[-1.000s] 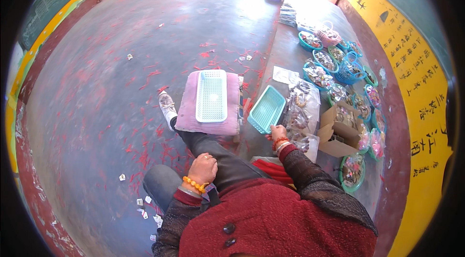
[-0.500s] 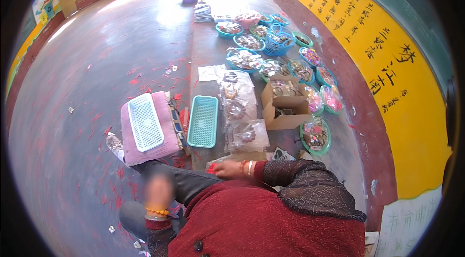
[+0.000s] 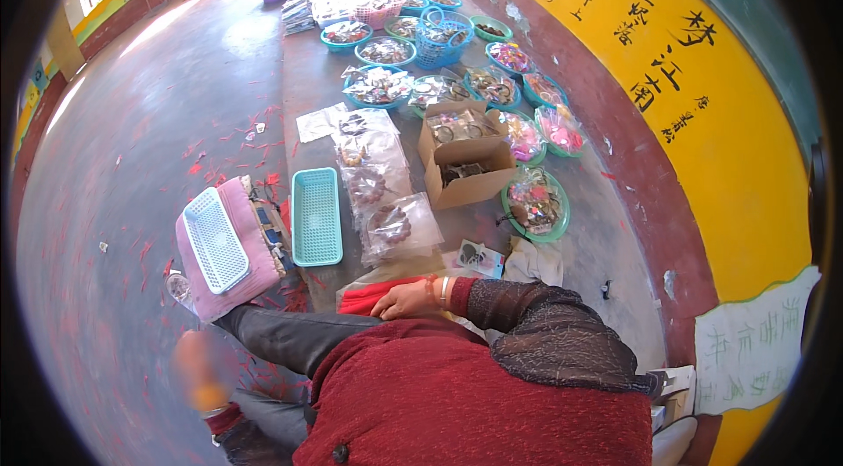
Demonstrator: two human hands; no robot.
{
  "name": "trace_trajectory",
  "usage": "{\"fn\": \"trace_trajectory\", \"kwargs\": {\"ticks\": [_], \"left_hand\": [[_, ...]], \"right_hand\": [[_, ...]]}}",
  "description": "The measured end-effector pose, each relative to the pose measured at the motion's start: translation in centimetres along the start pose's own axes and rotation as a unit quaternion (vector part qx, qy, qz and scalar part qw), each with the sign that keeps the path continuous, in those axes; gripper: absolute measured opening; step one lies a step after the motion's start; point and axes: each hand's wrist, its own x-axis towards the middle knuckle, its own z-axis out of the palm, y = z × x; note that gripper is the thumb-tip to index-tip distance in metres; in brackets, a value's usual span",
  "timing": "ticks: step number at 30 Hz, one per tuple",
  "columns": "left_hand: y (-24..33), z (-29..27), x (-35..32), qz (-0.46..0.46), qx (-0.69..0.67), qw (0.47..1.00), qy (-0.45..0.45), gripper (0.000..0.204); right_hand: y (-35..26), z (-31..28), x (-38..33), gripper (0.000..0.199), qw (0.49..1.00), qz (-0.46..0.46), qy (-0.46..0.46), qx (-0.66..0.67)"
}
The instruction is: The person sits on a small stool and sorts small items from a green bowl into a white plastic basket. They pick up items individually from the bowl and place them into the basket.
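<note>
My right hand [image 3: 406, 299], with a bracelet and a bangle at its wrist, lies beside my lap with fingers curled at the edge of a bright red bundle [image 3: 364, 296]. The bundle looks like cord or strips and lies on a clear plastic bag [image 3: 391, 269]. My left hand [image 3: 198, 371], with orange beads at the wrist, is smeared by motion above the floor at the left; its fingers cannot be made out. Ahead of it, a white plastic basket [image 3: 216, 242] rests on a pink cloth pad [image 3: 248, 233]. Next to that stands a turquoise basket [image 3: 317, 218].
Bagged bead bracelets [image 3: 386, 229] lie in a column past the turquoise basket. A cardboard box [image 3: 470, 189] stands to their right. Several round baskets of small packets, one a green basket [image 3: 537, 233], line the wall side. Red scraps [image 3: 248, 132] litter the floor.
My left hand has swung out to the left, away from my lap. More of the red bundle shows beside my right hand. The view has shifted, so the baskets appear further left.
</note>
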Motion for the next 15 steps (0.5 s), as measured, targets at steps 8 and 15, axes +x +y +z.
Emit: {"fn": "trace_trajectory", "kwargs": {"ticks": [8,15], "left_hand": [[-14.9,1.1,-4.5,0.041,0.117,0.978,-0.166,0.028],[-17.8,3.6,-6.5,0.087,0.120,0.927,-0.344,0.022]], "right_hand": [[5.1,-4.0,-7.0,0.024,0.908,0.092,0.141,0.385],[17.5,-6.0,-19.7,0.020,0.523,0.207,0.630,0.536]]}}
